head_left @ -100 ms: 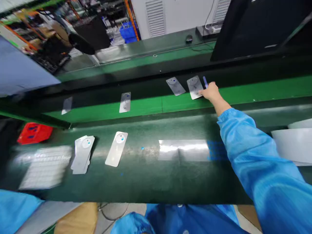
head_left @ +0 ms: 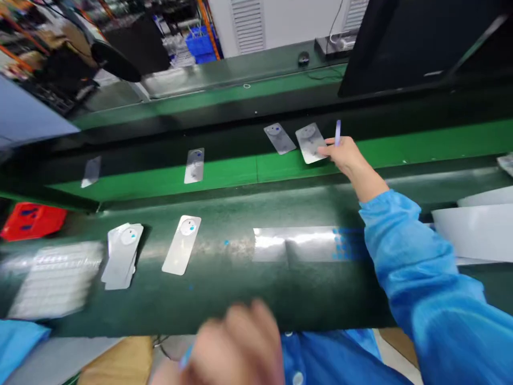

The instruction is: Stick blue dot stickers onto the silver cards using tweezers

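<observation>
1. L hand (head_left: pixel 236 345): closest to cam, over the near edge of the tabletop (head_left: pixel 248 291). Blurred, fingers curled, blue sliver (head_left: pixel 185 357) at its edge; can't tell if it grips anything.
2. Near half of tabletop, L of centre: stack of silver cards (head_left: pixel 122 255), slightly fanned, round disc at one end. Single silver card (head_left: pixel 181 245) lies just R of it, tilted.
3. Ribbed clear sheet (head_left: pixel 54 278) lies blurred nr L edge, red plastic piece (head_left: pixel 32 221) just behind it. Foil sheet (head_left: pixel 296 243) lies flat R of centre, blue dots at its R end.
4. R hand (head_left: pixel 347 155): blue sleeve (head_left: pixel 417 272) comes in from R edge. Fingers part-closed, blue stick (head_left: pixel 337 132) upright, seems pinched. Fingertips at R side of far silver card (head_left: pixel 310 142), appear to touch it.
5. Far green strip (head_left: pixel 224 171): that card, 2nd card (head_left: pixel 279 138) just L, 2 more well apart further L (head_left: pixel 194 166) (head_left: pixel 91 172).
6. Beyond: black monitor (head_left: pixel 401 43), mouse (head_left: pixel 303 59), blue crate (head_left: pixel 199 45).
7. Risks: fingertips could nudge far card out of line; loose stack could slide if L hand drops onto it; stick could slip from part-closed fingers.
</observation>
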`<state>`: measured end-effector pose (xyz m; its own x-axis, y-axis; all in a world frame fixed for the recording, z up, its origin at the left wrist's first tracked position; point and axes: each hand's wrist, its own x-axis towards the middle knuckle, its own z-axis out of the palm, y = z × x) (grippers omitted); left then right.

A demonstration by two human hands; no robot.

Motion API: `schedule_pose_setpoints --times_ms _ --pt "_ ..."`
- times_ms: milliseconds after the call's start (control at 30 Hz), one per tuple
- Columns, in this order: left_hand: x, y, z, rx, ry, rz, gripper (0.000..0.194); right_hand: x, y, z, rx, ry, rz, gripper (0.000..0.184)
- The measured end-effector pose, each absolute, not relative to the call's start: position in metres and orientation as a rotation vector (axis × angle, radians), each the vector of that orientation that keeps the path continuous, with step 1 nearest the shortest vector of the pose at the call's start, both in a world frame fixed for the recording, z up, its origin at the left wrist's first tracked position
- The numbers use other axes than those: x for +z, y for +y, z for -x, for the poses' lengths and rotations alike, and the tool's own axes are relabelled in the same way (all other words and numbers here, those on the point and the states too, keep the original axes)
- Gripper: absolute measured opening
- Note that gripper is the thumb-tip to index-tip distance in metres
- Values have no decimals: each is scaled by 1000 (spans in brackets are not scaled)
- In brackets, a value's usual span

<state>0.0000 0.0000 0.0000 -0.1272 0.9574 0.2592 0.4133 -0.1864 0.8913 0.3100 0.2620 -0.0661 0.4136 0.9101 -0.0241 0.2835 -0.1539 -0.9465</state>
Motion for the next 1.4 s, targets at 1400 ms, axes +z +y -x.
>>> schedule_pose_setpoints --times_ms 1400 --pt "-113 95 -60 608 452 -652 72 -109 -2 -331 981 -1391 1502 36"
